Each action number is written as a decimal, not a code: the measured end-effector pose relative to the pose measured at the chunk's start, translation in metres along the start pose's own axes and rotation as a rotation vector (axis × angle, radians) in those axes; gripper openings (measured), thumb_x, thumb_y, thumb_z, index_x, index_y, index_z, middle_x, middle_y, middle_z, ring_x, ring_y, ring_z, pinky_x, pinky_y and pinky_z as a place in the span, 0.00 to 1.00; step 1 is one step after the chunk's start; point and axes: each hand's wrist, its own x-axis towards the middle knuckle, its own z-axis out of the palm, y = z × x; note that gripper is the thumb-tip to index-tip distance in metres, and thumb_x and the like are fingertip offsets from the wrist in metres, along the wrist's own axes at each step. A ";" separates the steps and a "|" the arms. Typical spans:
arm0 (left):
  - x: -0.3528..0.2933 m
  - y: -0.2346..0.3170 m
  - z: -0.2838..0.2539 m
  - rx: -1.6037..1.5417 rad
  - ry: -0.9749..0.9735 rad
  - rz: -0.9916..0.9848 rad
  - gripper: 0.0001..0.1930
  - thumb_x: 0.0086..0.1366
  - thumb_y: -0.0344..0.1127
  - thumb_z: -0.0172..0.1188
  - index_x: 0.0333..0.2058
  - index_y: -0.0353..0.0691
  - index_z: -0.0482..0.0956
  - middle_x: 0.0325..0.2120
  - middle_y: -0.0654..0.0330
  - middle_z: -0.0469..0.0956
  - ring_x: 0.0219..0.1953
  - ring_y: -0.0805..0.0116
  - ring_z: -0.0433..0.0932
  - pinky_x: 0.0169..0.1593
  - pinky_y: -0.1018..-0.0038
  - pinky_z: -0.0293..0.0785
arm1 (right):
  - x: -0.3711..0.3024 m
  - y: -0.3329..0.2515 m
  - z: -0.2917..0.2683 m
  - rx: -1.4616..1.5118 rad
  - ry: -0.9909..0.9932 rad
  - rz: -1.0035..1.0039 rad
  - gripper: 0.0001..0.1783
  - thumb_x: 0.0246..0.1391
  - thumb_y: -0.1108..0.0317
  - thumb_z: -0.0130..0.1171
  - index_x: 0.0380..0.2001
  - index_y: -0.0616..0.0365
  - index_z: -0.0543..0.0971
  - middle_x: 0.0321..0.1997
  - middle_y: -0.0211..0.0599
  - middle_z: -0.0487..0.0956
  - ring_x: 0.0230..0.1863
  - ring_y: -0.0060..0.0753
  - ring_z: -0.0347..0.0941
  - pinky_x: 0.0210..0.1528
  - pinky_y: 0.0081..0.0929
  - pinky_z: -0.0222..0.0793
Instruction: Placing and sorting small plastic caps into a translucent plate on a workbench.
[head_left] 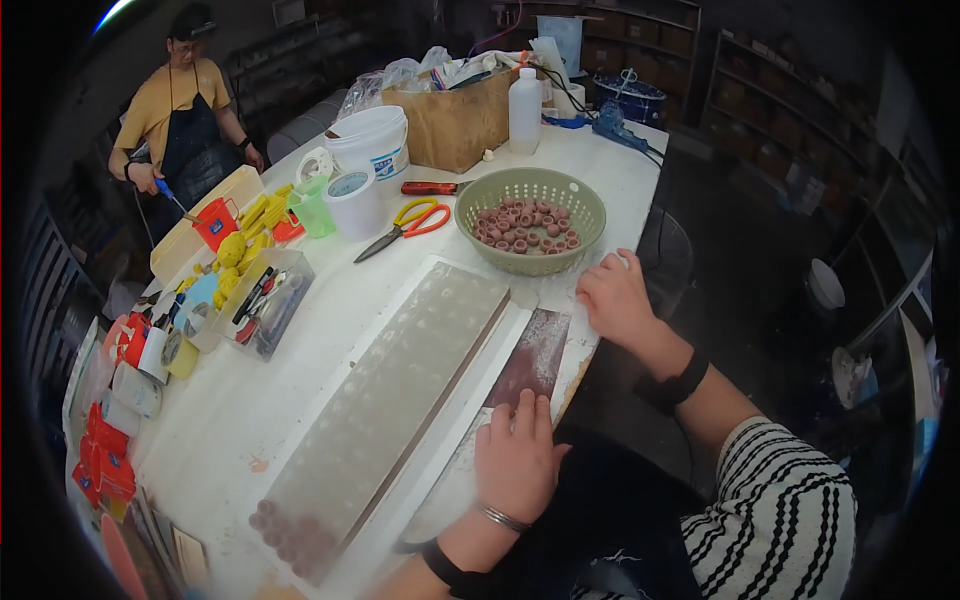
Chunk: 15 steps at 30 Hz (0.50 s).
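Observation:
My left hand (518,455) lies with its fingers stretched out over the near end of a dark reddish-brown sheet (530,360), which looks like sandpaper dusted with white powder. By the table's right edge, beyond that sheet, my right hand (622,300) has bent fingers drawn together; whatever is in them is too small to make out. Just past it stands a green colander (530,257) holding several small brown rings (520,225). Left of the sheet lies a long grey slab (390,380) with pale round marks, and more brown round pieces (295,535) show at its near end.
Red-and-yellow-handled scissors (405,230), a tape roll (354,205), a white bucket (368,145), a cardboard box (450,120) and a white bottle (524,110) stand farther back. Tubs and yellow pieces crowd the left edge. Another person (190,110) stands far left, holding a blue-handled tool.

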 end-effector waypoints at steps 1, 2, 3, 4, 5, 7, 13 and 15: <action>0.001 -0.002 0.000 -0.010 0.001 -0.002 0.35 0.54 0.46 0.72 0.58 0.37 0.74 0.59 0.53 0.73 0.54 0.52 0.70 0.52 0.60 0.67 | 0.006 0.009 -0.006 -0.111 -0.013 0.023 0.03 0.47 0.73 0.63 0.25 0.51 0.80 0.30 0.31 0.79 0.43 0.39 0.73 0.64 0.52 0.58; 0.002 -0.004 0.000 -0.009 0.009 0.000 0.35 0.54 0.46 0.72 0.58 0.37 0.74 0.59 0.53 0.73 0.54 0.52 0.70 0.52 0.60 0.67 | 0.006 0.011 -0.013 -0.051 0.070 0.040 0.02 0.48 0.73 0.63 0.26 0.52 0.80 0.32 0.31 0.80 0.43 0.40 0.73 0.64 0.50 0.58; 0.002 -0.006 -0.001 -0.024 0.009 -0.011 0.35 0.53 0.46 0.72 0.58 0.37 0.74 0.57 0.53 0.73 0.54 0.51 0.70 0.52 0.60 0.67 | 0.004 0.007 -0.019 -0.056 0.076 0.036 0.02 0.48 0.73 0.63 0.26 0.52 0.80 0.32 0.31 0.80 0.43 0.40 0.73 0.64 0.50 0.58; 0.002 -0.006 0.001 -0.041 0.006 -0.033 0.35 0.53 0.46 0.72 0.58 0.38 0.74 0.56 0.54 0.73 0.54 0.51 0.70 0.52 0.60 0.67 | 0.000 0.000 -0.026 0.062 0.140 0.064 0.03 0.48 0.73 0.63 0.27 0.52 0.79 0.33 0.31 0.80 0.43 0.40 0.73 0.63 0.49 0.57; 0.001 -0.006 0.001 -0.047 0.006 -0.035 0.35 0.53 0.46 0.72 0.58 0.38 0.74 0.56 0.54 0.73 0.54 0.51 0.70 0.52 0.60 0.67 | -0.008 -0.006 -0.031 0.176 0.200 0.099 0.04 0.48 0.72 0.63 0.28 0.52 0.79 0.33 0.30 0.80 0.43 0.40 0.72 0.63 0.47 0.57; 0.003 -0.004 -0.001 -0.106 0.076 -0.048 0.34 0.53 0.45 0.72 0.57 0.39 0.74 0.54 0.54 0.74 0.54 0.51 0.70 0.53 0.58 0.67 | -0.026 -0.008 -0.029 0.232 0.110 0.036 0.04 0.48 0.72 0.63 0.29 0.51 0.78 0.35 0.30 0.80 0.44 0.40 0.71 0.62 0.46 0.57; 0.010 -0.004 -0.006 -0.444 0.243 -0.056 0.29 0.57 0.37 0.70 0.57 0.38 0.74 0.45 0.55 0.77 0.47 0.53 0.73 0.52 0.61 0.69 | -0.031 -0.019 -0.043 0.549 -0.100 0.303 0.07 0.54 0.69 0.65 0.36 0.54 0.82 0.35 0.29 0.80 0.44 0.33 0.72 0.56 0.34 0.64; 0.009 -0.005 -0.001 -0.572 0.284 -0.074 0.27 0.60 0.35 0.69 0.57 0.37 0.73 0.42 0.56 0.78 0.44 0.57 0.74 0.51 0.64 0.70 | -0.027 -0.037 -0.050 1.671 -0.296 0.608 0.11 0.59 0.65 0.66 0.41 0.59 0.82 0.38 0.28 0.81 0.45 0.24 0.71 0.53 0.27 0.66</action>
